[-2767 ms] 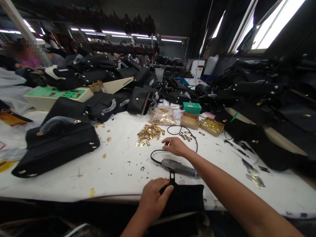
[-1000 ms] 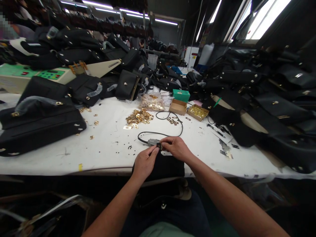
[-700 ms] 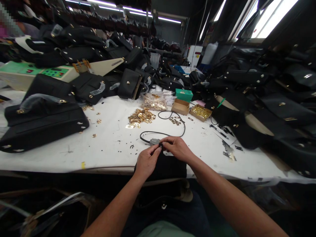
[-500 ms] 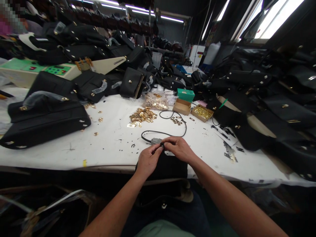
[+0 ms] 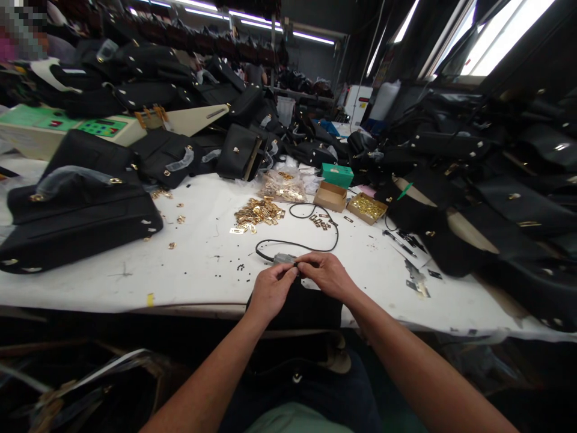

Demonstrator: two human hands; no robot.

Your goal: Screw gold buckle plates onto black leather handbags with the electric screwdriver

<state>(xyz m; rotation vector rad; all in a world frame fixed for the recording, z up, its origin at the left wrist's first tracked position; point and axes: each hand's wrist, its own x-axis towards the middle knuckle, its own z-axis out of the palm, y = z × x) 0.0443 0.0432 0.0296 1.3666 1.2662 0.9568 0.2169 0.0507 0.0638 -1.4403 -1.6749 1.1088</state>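
Observation:
Above the table's front edge, my left hand (image 5: 271, 290) and my right hand (image 5: 328, 274) meet fingertip to fingertip. Both pinch a small black piece (image 5: 296, 269), mostly covered by the fingers; whether it belongs to the bag below cannot be made out. Under my hands a black bag (image 5: 306, 307) hangs over the edge towards my lap, its open mouth and a shiny fitting facing me. Just behind my fingertips lies a grey block-shaped device (image 5: 283, 258) with a black cable (image 5: 297, 242) looping away from it.
Gold metal plates (image 5: 256, 213) lie heaped mid-table, with a plastic bag of more (image 5: 283, 183) behind. Cardboard boxes, one with small gold parts (image 5: 367, 205), stand beside a green box (image 5: 337, 174). Black bags (image 5: 85, 222) crowd both sides. A pen (image 5: 399, 243) lies right.
My fingertips have closed further over the small black piece, so less of it shows. The whole view has shifted slightly; the things on the table stay where they were.

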